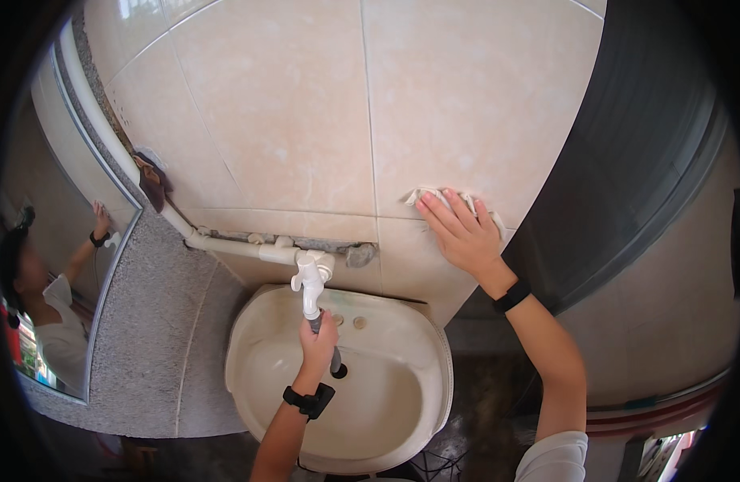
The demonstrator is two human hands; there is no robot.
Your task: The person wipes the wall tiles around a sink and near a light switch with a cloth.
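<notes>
My right hand (464, 236) lies spread over a crumpled pale cloth (413, 196), pressing it flat against the beige tiled wall (279, 120). Only the cloth's edges show past the fingers. Lower down, my left hand (319, 348) is wrapped around a grey hose (336, 363) just under the outlet of a white plastic tap (311, 283). The hose's lower end hangs at the dark drain hole (340, 372) of a cream ceramic washbasin (385, 416). No water is visible at the tap.
A white pipe (234, 246) runs along broken wall edging to the tap. A dark brown cloth (152, 181) is tucked behind it at left. A framed mirror (62, 241) hangs on the rough grey wall (147, 337). At right is a dark glossy panel (623, 162).
</notes>
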